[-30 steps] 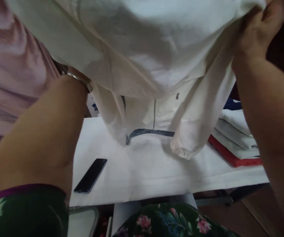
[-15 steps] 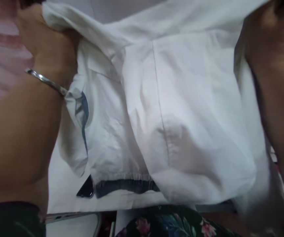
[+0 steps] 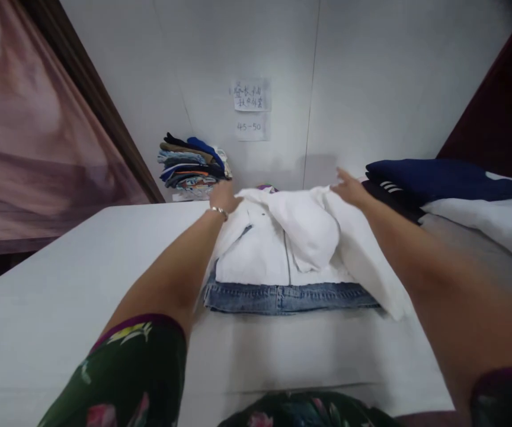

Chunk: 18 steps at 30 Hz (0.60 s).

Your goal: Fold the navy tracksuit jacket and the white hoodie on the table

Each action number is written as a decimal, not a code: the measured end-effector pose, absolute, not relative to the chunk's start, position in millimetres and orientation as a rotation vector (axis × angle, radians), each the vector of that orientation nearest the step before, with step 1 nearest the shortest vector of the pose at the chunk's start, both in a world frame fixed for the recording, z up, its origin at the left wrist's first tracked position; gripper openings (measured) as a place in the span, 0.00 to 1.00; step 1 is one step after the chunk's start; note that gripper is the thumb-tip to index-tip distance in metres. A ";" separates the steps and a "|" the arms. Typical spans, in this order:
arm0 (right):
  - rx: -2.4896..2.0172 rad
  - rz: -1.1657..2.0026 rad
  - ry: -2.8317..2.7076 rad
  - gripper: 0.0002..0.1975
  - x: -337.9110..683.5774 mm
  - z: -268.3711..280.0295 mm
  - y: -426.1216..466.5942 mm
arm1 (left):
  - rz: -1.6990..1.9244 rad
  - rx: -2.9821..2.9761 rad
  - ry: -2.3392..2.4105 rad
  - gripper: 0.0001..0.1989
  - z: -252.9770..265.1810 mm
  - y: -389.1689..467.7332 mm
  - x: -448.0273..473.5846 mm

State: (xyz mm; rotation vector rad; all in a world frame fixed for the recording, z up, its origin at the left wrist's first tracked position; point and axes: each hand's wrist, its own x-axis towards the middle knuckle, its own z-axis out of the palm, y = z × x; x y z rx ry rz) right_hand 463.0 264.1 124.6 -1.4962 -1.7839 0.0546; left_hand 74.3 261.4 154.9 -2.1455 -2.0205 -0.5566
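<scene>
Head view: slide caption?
Left hand and right hand at the far end of a white jacket on a white table.

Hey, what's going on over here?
A person has a white jacket on a white table, with a blue denim band along its near edge. The left hand is at the jacket's far left corner, and the right hand is open by the far right one. The jacket is unfolded and rumpled, bunched on top. Stacked clothes sit at the back left, and more garments lie at the right.
</scene>
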 end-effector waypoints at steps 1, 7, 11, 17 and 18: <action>-1.571 0.203 -1.788 0.30 460.9 96.9 254.5 | -0.533 -2.222 -1.989 0.21 131.7 254.6 75.8; -1.593 0.363 -1.938 0.20 464.9 -11.5 141.2 | -0.461 -2.566 -1.790 0.14 35.3 171.3 43.3; -1.568 0.360 -2.073 0.21 472.4 -28.5 73.7 | -0.443 -2.567 -1.733 0.11 12.2 109.1 20.1; -1.496 0.327 -2.293 0.27 498.3 -41.2 7.8 | -0.401 -2.657 -1.634 0.19 -1.1 53.1 9.9; -1.519 0.312 -2.317 0.29 506.3 -44.0 3.0 | -0.368 -2.678 -1.622 0.22 -1.8 50.9 8.6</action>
